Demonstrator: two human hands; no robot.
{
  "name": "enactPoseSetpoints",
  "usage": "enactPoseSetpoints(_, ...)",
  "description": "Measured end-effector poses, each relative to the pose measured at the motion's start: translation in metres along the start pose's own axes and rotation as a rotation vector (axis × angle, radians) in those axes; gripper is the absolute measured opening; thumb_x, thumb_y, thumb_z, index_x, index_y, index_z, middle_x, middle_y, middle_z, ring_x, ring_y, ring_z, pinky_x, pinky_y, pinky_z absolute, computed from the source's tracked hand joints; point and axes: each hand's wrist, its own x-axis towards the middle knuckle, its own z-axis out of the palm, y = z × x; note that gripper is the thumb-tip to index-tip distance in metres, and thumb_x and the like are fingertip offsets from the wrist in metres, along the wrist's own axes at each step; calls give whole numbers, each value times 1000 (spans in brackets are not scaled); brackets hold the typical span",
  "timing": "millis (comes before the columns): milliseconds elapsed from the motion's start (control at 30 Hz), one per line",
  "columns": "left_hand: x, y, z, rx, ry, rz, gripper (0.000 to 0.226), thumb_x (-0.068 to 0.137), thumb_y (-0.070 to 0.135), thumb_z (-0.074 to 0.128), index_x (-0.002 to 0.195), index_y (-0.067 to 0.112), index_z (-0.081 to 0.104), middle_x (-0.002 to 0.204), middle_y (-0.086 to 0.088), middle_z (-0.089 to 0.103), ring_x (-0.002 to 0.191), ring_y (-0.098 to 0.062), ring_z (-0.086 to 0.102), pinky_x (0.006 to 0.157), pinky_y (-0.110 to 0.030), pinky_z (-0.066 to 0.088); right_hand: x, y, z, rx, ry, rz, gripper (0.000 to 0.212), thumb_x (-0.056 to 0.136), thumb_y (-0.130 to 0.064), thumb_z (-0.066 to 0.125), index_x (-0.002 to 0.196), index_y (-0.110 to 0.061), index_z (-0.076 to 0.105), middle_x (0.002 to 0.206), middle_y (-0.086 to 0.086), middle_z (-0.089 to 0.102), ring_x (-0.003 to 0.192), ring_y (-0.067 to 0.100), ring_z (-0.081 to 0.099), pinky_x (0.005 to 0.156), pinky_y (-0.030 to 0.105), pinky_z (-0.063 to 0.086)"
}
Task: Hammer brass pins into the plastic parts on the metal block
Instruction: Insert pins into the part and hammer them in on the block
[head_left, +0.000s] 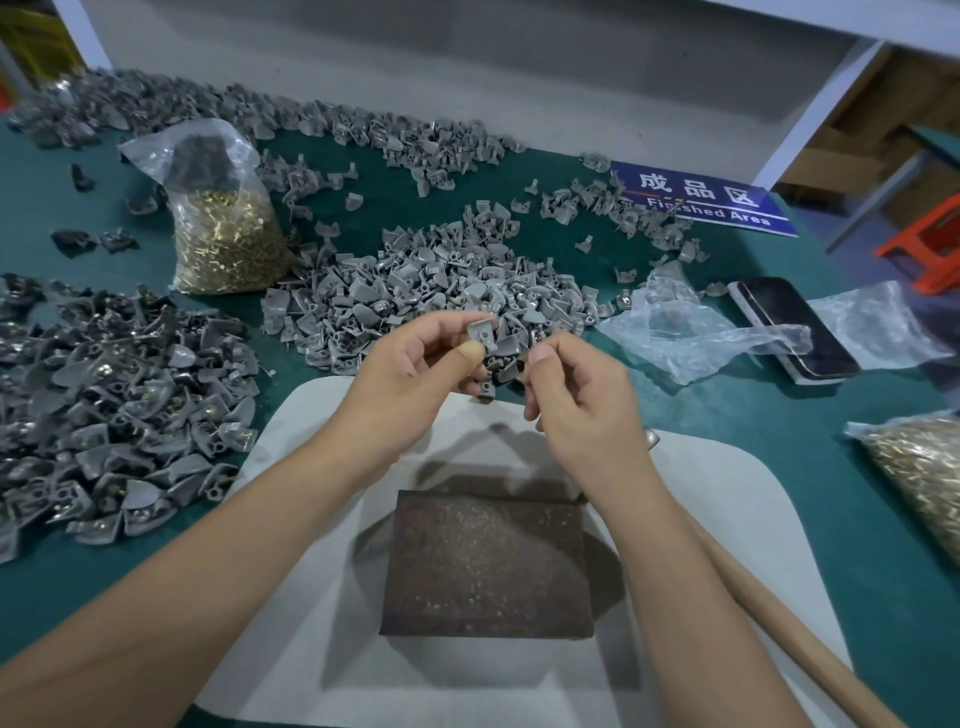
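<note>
My left hand (415, 364) pinches a small grey plastic part (480, 332) between thumb and fingers, held above the table. My right hand (576, 387) is close beside it with fingertips pinched together near the part; whatever it holds is too small to make out. Below both hands lies the dark, speckled metal block (485, 566), its top bare, resting on a white pad (727, 499). A wooden hammer handle (795, 623) runs under my right forearm, its metal head (652, 440) just showing. A clear bag of brass pins (228, 244) stands at the back left.
Loose grey plastic parts lie heaped behind my hands (415, 280) and at the left (119, 395). At the right are crumpled plastic wrap (691, 332), a phone (789, 327), another bag of brass pins (919, 473) and a blue "Finished Area" sign (701, 197).
</note>
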Motion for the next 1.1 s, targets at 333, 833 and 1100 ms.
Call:
enactPoseSetpoints(333, 0, -1, -3, -46, -32, 5, 23, 102, 15, 58, 124, 20, 65, 113, 2, 75, 103, -16, 72, 87, -29, 58, 1, 4, 1, -32, 5, -38, 36, 103, -32, 49, 75, -10, 55, 64, 9, 55, 60, 27, 50, 54, 42, 41)
enactPoseSetpoints(833, 6, -9, -4, -222, -92, -59, 35, 98, 19, 48, 125, 28, 68, 82, 2, 61, 83, -13, 57, 74, -26, 52, 1, 4, -2, 54, 1, -91, 11, 93, -15, 67, 89, -23, 61, 80, -7, 62, 69, 14, 59, 63, 20, 43)
enactPoseSetpoints(1100, 1, -9, -5, 25, -90, 50, 33, 98, 24, 62, 128, 36, 66, 87, 6, 64, 80, -9, 59, 81, -25, 52, -2, 0, -3, 8, -23, -76, 24, 101, -27, 48, 79, -20, 56, 64, 3, 53, 56, 21, 48, 52, 34, 38)
